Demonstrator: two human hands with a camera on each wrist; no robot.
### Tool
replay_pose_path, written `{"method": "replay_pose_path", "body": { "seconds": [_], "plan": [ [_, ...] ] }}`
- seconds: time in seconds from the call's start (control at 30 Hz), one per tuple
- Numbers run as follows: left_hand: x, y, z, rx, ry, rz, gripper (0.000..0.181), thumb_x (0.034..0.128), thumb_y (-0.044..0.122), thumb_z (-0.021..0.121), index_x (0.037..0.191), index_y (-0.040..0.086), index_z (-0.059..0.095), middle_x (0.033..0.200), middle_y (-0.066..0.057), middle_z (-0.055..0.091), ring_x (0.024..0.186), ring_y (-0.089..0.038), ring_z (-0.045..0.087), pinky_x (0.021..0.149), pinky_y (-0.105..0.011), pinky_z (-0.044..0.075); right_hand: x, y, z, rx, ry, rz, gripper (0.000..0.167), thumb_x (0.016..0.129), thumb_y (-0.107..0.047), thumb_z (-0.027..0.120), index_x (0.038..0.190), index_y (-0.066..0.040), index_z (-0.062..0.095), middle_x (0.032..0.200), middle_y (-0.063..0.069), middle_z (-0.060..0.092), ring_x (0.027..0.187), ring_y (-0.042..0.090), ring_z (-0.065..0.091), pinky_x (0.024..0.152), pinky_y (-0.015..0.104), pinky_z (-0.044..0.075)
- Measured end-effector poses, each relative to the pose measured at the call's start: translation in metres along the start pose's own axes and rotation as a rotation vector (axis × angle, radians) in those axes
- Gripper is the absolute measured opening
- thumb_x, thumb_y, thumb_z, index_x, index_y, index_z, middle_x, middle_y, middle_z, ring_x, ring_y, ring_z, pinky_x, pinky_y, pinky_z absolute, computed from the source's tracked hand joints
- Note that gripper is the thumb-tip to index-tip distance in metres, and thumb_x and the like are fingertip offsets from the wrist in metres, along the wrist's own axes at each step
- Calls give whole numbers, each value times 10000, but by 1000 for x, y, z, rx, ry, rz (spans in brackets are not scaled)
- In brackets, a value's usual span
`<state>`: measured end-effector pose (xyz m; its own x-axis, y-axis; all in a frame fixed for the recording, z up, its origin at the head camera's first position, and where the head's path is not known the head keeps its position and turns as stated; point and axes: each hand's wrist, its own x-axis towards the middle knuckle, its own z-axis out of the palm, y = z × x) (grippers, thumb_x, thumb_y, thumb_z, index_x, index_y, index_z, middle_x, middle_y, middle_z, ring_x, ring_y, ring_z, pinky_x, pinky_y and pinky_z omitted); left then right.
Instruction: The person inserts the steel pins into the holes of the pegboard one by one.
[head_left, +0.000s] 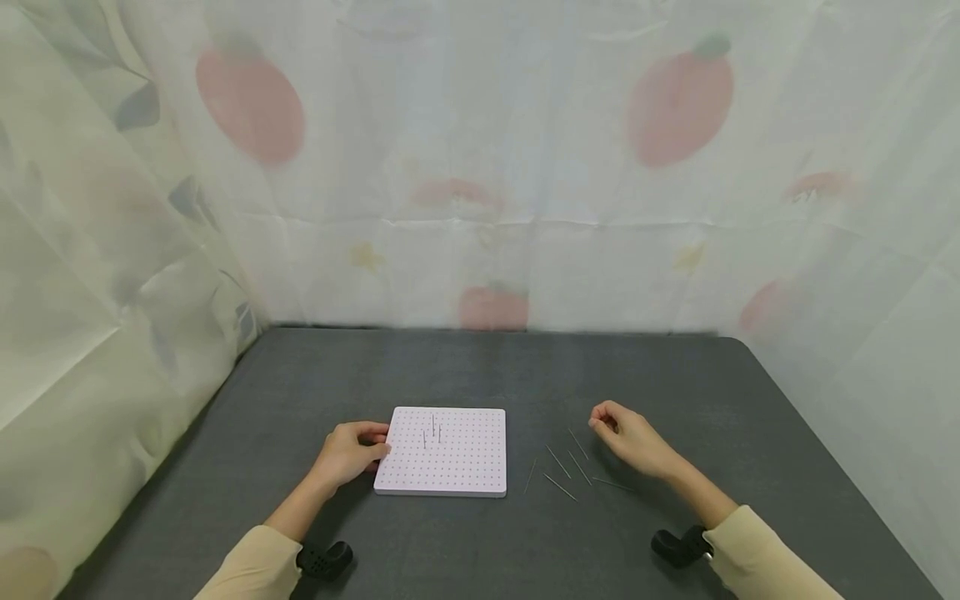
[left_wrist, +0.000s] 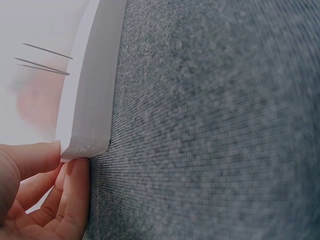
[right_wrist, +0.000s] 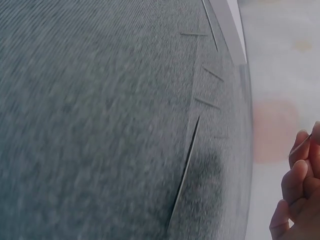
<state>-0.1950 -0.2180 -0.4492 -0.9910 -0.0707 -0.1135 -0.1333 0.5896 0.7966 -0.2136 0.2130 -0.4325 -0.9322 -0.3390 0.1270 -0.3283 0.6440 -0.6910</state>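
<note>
We log: left hand grips white board; right hand, nearer the surface's right edge, pinches a needle. Loose needles lie between; three upright needles stand in board.

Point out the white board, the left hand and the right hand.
White board [head_left: 448, 458]: head view, middle of its dotted top.
Left hand [head_left: 347, 453]: head view, middle of its back.
Right hand [head_left: 632, 437]: head view, middle of its back.

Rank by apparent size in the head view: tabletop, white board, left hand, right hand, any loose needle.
1. Tabletop
2. White board
3. Left hand and right hand: too alike to rank
4. Loose needle
</note>
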Motion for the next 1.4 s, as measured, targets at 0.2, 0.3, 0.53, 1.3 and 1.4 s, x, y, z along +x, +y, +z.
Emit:
{"method": "replay_pose_path", "body": {
  "seconds": [0.2,0.3,0.53,1.3,1.4],
  "plan": [
    [0,1,0,-3,0,1,364,849,12,672,1204,-68,650,986,-155,676,771,-143,647,654,-331,622,5,-6,8,32,28,-43,73,999,-120,548,976,-52,565,839,30,570,688,0,422,588,195,371],
    [0,0,1,-5,2,2,361,849,12,675,1200,-68,651,987,-158,677,768,-144,650,652,-331,622,8,-9,12,60,25,-58,76,1003,-115,540,973,-46,552,867,78,622,707,11,460,593,191,385],
    [0,0,0,-2,-1,-2,361,850,13,674,1200,-70,649,994,-161,681,773,-148,653,654,-332,622,16,-19,21,119,-11,-87,91,1016,-114,517,1004,-24,523,957,151,662,724,47,526,574,195,422],
    [0,-1,0,1,-5,-1,359,855,10,671,1206,-62,648,984,-145,678,790,-135,638,661,-326,623,40,-53,55,227,-27,-86,68,981,-88,557,1001,-76,493,988,134,705,887,329,671,629,166,461],
    [0,0,0,-1,-5,-2,358,855,9,670,1204,-65,647,985,-147,678,791,-136,640,661,-326,623,43,-58,59,233,-33,-93,67,984,-95,556,1009,-70,499,995,161,710,885,326,682,634,169,472]
  ]
}}
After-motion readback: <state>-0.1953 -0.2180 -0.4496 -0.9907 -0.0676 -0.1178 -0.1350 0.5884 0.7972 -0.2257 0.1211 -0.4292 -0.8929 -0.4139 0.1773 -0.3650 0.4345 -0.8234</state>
